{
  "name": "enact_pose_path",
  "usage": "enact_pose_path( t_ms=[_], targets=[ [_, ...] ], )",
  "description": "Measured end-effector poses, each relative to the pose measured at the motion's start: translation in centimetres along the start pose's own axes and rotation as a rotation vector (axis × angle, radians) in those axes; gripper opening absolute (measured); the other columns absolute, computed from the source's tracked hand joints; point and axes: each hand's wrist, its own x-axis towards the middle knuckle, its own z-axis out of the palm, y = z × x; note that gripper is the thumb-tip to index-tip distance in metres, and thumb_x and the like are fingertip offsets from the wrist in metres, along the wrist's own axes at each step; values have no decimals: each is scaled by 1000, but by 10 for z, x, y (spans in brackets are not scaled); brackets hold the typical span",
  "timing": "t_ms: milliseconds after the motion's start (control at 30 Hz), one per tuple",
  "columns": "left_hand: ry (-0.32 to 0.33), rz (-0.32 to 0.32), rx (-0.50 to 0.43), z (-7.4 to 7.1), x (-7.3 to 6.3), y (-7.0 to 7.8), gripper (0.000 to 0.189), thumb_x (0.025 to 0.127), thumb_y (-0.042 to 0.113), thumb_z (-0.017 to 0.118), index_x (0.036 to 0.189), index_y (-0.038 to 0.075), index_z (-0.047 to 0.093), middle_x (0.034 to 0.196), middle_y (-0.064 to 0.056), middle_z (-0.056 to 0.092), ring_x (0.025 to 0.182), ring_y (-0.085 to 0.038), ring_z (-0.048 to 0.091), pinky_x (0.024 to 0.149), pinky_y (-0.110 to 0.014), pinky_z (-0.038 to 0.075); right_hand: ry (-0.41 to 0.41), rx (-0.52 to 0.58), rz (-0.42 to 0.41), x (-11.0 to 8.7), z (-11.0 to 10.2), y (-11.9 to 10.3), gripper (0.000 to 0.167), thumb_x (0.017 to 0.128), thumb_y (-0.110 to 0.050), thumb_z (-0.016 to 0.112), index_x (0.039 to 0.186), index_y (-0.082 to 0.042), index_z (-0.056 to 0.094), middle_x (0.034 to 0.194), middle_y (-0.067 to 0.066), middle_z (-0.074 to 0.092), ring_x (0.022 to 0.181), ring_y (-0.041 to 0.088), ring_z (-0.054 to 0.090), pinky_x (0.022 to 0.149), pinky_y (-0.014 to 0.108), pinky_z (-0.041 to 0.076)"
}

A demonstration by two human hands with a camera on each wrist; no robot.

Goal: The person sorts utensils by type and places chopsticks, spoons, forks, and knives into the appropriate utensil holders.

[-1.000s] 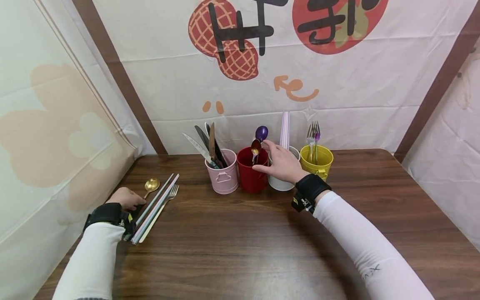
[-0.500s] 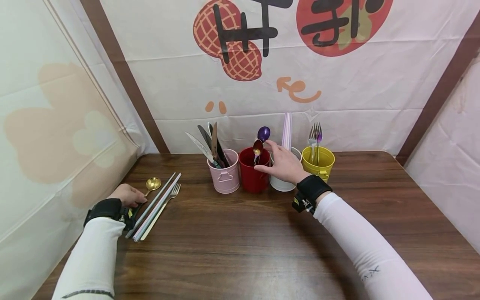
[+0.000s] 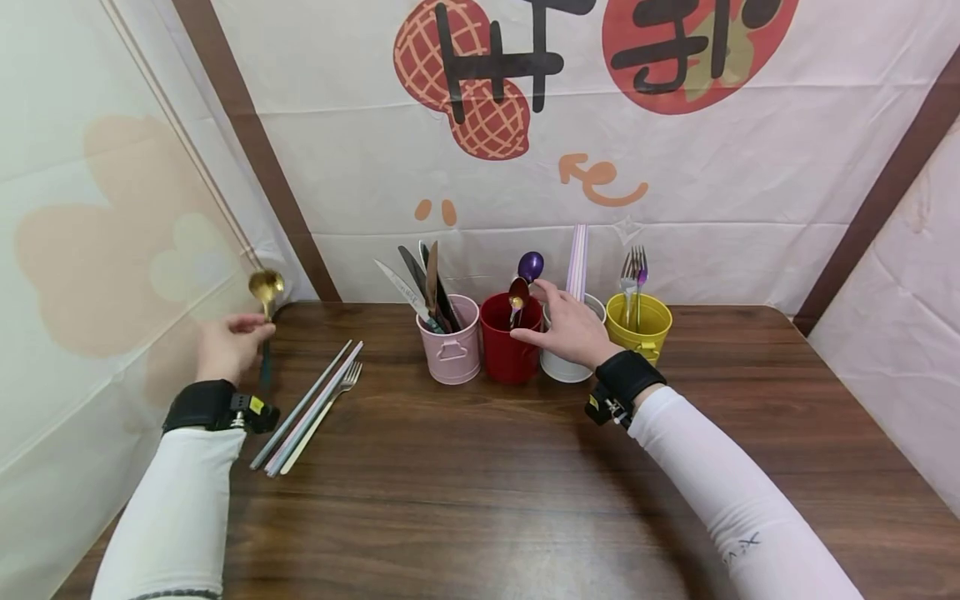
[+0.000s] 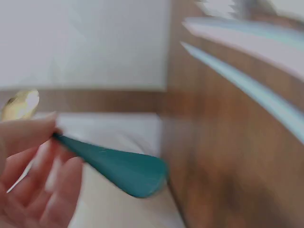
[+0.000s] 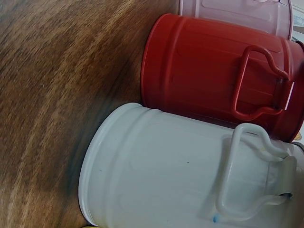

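Raised at the table's left side, my left hand (image 3: 228,346) pinches a spoon (image 3: 266,286) between thumb and fingers. Its gold bowl points up, and the dark green handle (image 4: 118,166) hangs below the grip in the left wrist view. My right hand (image 3: 566,329) holds nothing; its thumb and fingers are spread over the rims of the red bucket (image 3: 510,354) and white bucket (image 3: 564,367). Beside its fingertips, a purple spoon (image 3: 531,267) and a dark red spoon (image 3: 518,292) stand in the red bucket. No fingers appear in the right wrist view.
Chopsticks (image 3: 315,408) and a fork (image 3: 348,379) with a pale handle lie on the wooden table (image 3: 480,483). A pink bucket (image 3: 452,358) holds several knives. Striped chopsticks (image 3: 577,262) stand in the white bucket, forks (image 3: 628,275) in the yellow one (image 3: 648,321).
My left hand has lifted the spoon off the table, moving up and slightly left, and the spoon has turned upright. My right hand has stayed at the buckets.
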Motion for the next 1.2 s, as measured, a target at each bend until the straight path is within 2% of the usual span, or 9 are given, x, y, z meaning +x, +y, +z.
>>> enact_pose_path(
  t_ms=[67,133,267,367,433,567,733,900,1200],
  targets=[
    [83,-9,-176,4,-2,21,26,91,15,68,111,-2,65,72,20,57,61,2,56,51,-17,50,-1,1,3,-1,0,0,98,81,-68,63,151,-11,26,143,11,48,124,32,49,96,52,44],
    [139,-6,-415,9,-7,42,16,88,10,71,103,4,68,75,14,60,63,0,57,51,-17,51,0,-3,7,-1,0,1,98,81,-68,63,151,-11,25,143,11,48,124,32,48,96,51,44],
    [141,41,-914,21,-19,79,12,81,-4,75,86,6,71,78,1,64,64,-7,61,48,-21,52,2,-6,8,0,1,0,97,81,-68,63,151,-12,26,143,11,48,122,32,50,95,51,45],
    [79,89,-1094,29,-29,104,12,80,-8,74,82,4,72,81,-2,68,66,-11,64,49,-24,54,5,-6,7,1,2,0,97,80,-68,63,151,-12,26,143,11,48,120,32,52,94,51,46],
    [38,122,-1154,36,-36,118,14,81,-10,72,80,3,72,82,-3,70,69,-12,66,50,-24,54,8,-8,6,2,3,0,97,80,-68,63,151,-13,26,143,11,48,120,32,52,94,50,46],
    [-26,195,-1183,52,-46,142,18,83,-12,68,77,5,72,83,-5,72,74,-13,68,53,-24,54,10,-10,2,3,3,0,97,80,-68,63,151,-13,25,143,10,49,120,32,52,93,50,47],
    [-69,273,-1124,74,-52,159,21,85,-10,68,78,9,74,87,-4,72,78,-15,70,55,-22,54,8,-15,0,2,4,1,97,81,-68,63,151,-13,24,143,11,48,120,32,52,93,50,47],
    [-89,270,-1007,102,-53,168,25,85,-9,69,76,14,71,84,1,73,76,-11,69,56,-22,54,2,-13,5,1,2,1,99,80,-69,62,152,-12,24,143,12,48,119,32,53,93,50,47],
    [-224,307,-831,157,-60,171,20,85,-6,71,79,14,69,86,2,72,75,-11,67,61,-25,56,-3,5,15,0,2,0,98,80,-69,62,151,-12,24,143,11,48,119,32,53,93,51,47]
  ],
)
